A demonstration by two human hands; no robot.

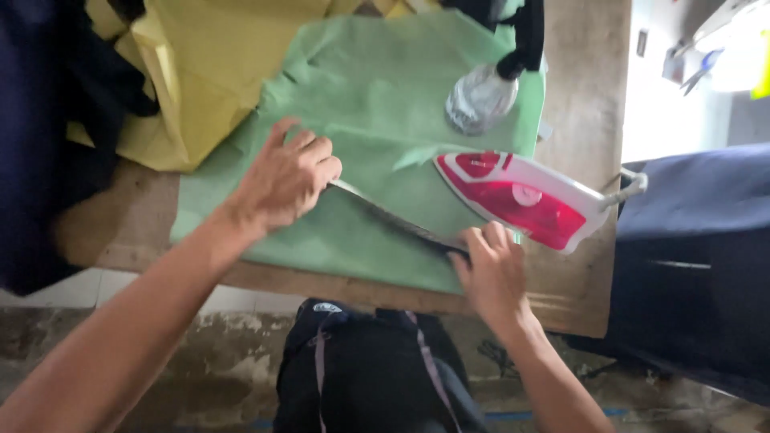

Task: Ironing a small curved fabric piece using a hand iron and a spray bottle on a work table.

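While both hands pinch its ends, the thin grey fabric strip [393, 218] lies taut on the pale green cloth [377, 104], its long axis running diagonally from left hand [285, 178] to right hand [491, 273]. It looks light, limp; best held endwise. A red-and-white steam iron [521, 199] rests just beyond.

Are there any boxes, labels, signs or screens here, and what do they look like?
No boxes, signs or screens show.
Round mark on the iron: a small pale circle on the red and white body, right of the green cloth.
Patch on the dark bag: a small pale oval at its top edge, below the table.
The left hand and right hand press a thin grey strip, which carries no label.
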